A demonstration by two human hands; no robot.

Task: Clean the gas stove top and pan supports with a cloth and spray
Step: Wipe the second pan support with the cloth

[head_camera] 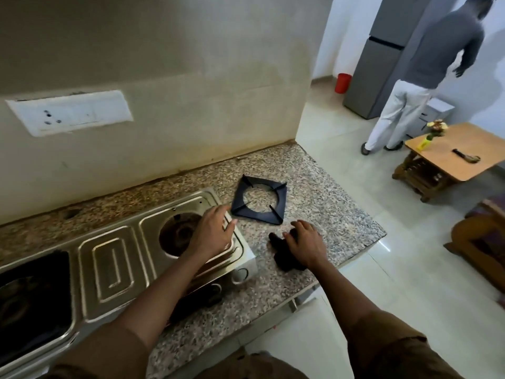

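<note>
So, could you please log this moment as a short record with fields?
stove: steel stove on granite counter
right burner: burner bare, no support
pan support: support lying flat on counter, right of stove
cloth: dark cloth on counter under right hand
left hand: left hand over stove's right end, fingers straight
right hand: right hand on cloth; grip unclear
spray: not in view

Home kitchen: gas stove [114, 258], granite counter [322, 192], fridge [382, 58].

no legible text, no readable labels or brands, no numbers or signs
</note>
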